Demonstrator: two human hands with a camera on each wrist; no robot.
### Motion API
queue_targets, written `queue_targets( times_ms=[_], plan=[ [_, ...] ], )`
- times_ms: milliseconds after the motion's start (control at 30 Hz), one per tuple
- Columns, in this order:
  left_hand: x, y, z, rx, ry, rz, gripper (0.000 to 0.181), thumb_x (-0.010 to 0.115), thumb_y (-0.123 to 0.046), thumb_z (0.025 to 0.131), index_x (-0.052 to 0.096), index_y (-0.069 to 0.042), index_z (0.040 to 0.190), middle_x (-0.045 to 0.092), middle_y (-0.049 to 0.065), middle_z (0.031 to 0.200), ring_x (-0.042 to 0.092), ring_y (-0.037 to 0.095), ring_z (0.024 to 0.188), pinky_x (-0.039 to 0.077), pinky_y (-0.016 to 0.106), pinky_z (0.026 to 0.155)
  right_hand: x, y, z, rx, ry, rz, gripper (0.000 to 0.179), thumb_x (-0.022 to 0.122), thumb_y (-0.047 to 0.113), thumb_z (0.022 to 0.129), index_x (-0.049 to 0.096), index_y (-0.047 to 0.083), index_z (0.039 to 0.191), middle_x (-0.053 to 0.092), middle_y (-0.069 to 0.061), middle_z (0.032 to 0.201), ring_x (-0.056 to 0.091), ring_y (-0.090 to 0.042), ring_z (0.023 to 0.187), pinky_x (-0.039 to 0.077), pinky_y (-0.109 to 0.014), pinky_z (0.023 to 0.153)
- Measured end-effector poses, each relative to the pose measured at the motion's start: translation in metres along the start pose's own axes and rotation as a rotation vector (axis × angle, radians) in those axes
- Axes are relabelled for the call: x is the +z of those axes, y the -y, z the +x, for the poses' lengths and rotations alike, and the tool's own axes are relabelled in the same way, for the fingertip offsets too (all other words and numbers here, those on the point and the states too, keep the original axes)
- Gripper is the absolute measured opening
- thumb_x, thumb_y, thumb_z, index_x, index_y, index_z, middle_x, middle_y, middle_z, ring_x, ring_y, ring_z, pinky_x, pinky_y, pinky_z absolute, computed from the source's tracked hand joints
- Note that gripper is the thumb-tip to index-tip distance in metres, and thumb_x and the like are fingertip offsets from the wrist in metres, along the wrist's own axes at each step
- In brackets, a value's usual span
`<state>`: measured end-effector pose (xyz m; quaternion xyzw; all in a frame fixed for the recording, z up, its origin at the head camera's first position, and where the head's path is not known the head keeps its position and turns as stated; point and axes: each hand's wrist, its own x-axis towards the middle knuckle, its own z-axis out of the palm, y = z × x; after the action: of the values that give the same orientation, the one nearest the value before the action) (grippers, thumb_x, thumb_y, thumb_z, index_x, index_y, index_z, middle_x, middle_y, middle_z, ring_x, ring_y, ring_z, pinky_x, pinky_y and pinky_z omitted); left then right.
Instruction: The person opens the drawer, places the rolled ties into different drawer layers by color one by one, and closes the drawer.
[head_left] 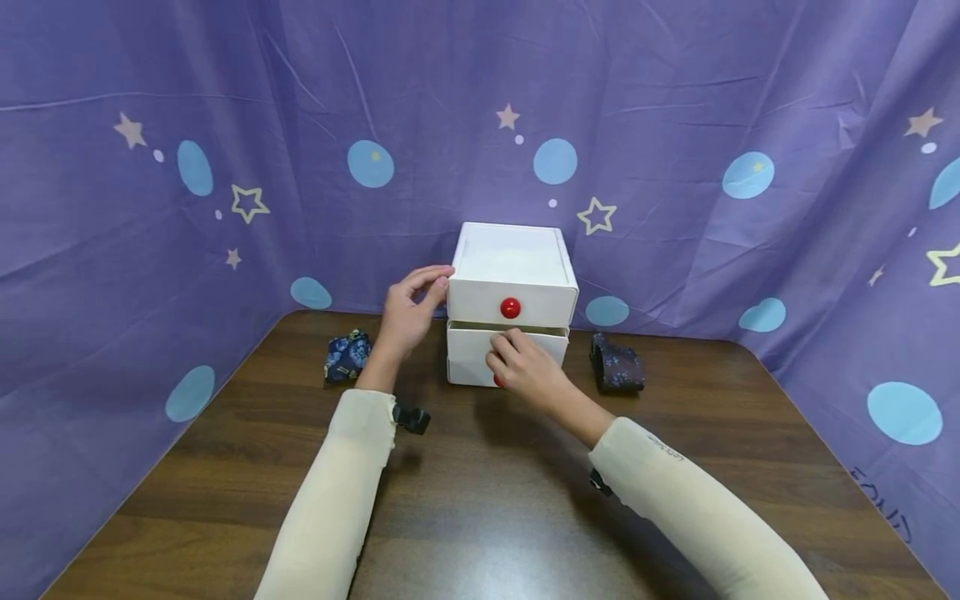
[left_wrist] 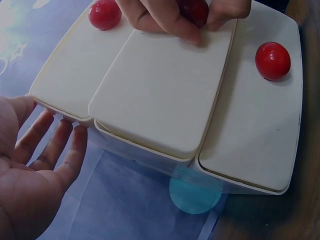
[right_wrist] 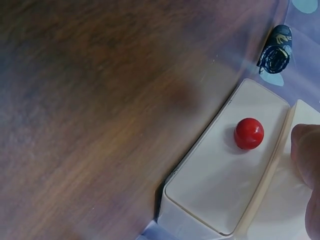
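A small white drawer cabinet (head_left: 513,250) with red round knobs stands at the back of the table. Its middle drawer (left_wrist: 155,95) stands a little way out, showing a narrow gap along its top edge in the head view. My right hand (head_left: 525,367) pinches that drawer's red knob (left_wrist: 194,11), which the fingers partly hide. On the cabinet's left side, my left hand (head_left: 408,317) rests its fingertips near the upper front edge, fingers apart and loosely bent. Above and below, the top drawer (left_wrist: 75,65) and bottom drawer (left_wrist: 255,115) sit further back than the middle one.
A rolled blue patterned cloth (head_left: 347,357) lies left of the cabinet, and a dark patterned cloth roll (head_left: 618,367) lies to its right. Brown wooden table (head_left: 480,500) stretches in front. A purple curtain (head_left: 420,100) hangs close behind the cabinet and along both sides.
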<state>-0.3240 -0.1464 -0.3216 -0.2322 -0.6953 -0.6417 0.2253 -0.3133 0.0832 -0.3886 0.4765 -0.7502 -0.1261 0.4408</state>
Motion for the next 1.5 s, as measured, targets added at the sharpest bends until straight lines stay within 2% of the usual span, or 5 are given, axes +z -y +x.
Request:
queue_targets(
  times_ms=[300, 867, 1133, 1300, 1500],
  plan=[
    [0.0014, -0.0006, -0.0001, -0.002, -0.003, 0.001, 0.027, 0.062, -0.008, 0.103, 0.069, 0.008, 0.123, 0.063, 0.021, 0.133, 0.063, 0.010, 0.106, 0.057, 0.023, 0.087, -0.0020, 0.0030, -0.0016, 0.022, 0.040, 0.009, 0.012, 0.057, -0.003, 0.096, 0.067, 0.002, 0.096, 0.062, -0.015, 0.104, 0.057, -0.032, 0.096, 0.053, -0.039, 0.082],
    [0.0017, -0.0017, -0.0003, -0.012, -0.002, -0.001, 0.027, 0.061, -0.007, 0.103, 0.069, 0.008, 0.124, 0.063, 0.021, 0.134, 0.062, 0.011, 0.108, 0.056, 0.023, 0.088, -0.0012, 0.0053, -0.0028, 0.032, -0.003, -0.009, 0.002, 0.067, 0.002, 0.091, 0.067, 0.003, 0.093, 0.062, -0.014, 0.102, 0.057, -0.031, 0.094, 0.053, -0.038, 0.079],
    [0.0018, -0.0009, 0.0004, -0.009, -0.007, 0.004, 0.027, 0.061, -0.008, 0.103, 0.069, 0.008, 0.124, 0.063, 0.021, 0.133, 0.062, 0.009, 0.107, 0.056, 0.022, 0.087, -0.0026, 0.0061, -0.0024, 0.027, -0.015, -0.007, 0.007, 0.073, 0.007, 0.088, 0.067, 0.003, 0.092, 0.061, -0.014, 0.102, 0.057, -0.030, 0.094, 0.052, -0.038, 0.079],
    [0.0018, -0.0015, 0.0006, 0.008, -0.006, -0.014, 0.027, 0.061, -0.006, 0.103, 0.068, 0.010, 0.123, 0.063, 0.023, 0.133, 0.063, 0.008, 0.104, 0.056, 0.021, 0.086, -0.0042, 0.0064, -0.0016, 0.034, -0.023, 0.009, 0.003, 0.064, 0.002, 0.091, 0.064, 0.003, 0.088, 0.060, -0.013, 0.101, 0.056, -0.029, 0.091, 0.051, -0.037, 0.076],
    [0.0011, -0.0015, 0.0005, 0.010, 0.000, -0.023, 0.027, 0.061, -0.006, 0.103, 0.068, 0.011, 0.124, 0.062, 0.023, 0.133, 0.063, 0.008, 0.103, 0.057, 0.023, 0.086, -0.0049, 0.0070, -0.0013, 0.026, -0.052, 0.015, 0.019, 0.049, -0.002, 0.097, 0.064, 0.002, 0.085, 0.060, -0.013, 0.099, 0.056, -0.029, 0.088, 0.052, -0.036, 0.074]
  ],
)
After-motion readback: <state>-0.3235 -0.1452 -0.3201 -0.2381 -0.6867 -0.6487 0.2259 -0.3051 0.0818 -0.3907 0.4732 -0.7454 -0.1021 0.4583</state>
